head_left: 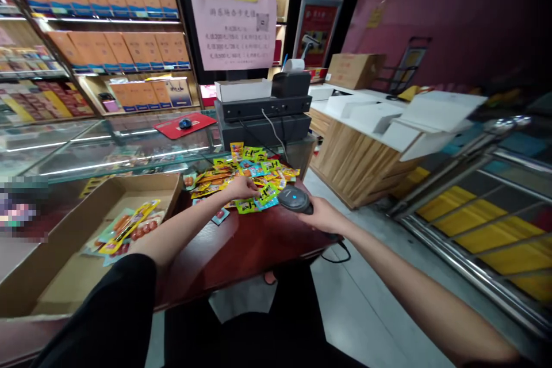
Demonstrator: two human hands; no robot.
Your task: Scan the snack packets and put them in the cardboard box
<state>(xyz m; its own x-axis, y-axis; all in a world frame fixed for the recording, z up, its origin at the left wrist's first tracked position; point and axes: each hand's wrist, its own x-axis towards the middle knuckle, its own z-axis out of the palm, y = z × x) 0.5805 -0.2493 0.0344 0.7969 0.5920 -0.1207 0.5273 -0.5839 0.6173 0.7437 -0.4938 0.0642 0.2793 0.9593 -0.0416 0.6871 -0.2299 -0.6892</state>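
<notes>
A heap of small snack packets (215, 174), yellow, green and light blue, lies on the dark red table (241, 244). My left hand (241, 187) reaches into its near side, the fingers pinched at the edge of a green snack packet (268, 191). Just how much of that packet is between the fingers is hard to see. In my right hand (322, 214) is a black handheld barcode scanner (295, 199), its head with a small blue light beside the right side of the heap. The fingers wrap its handle.
At left an open cardboard box (56, 287) holds several sausage-like snack packets (131, 230). Behind the heap stand black cash-register units (263, 123) with cables. A glass counter (86, 141) carries a red mouse mat (172, 128). Metal railing (440, 241) stands at right.
</notes>
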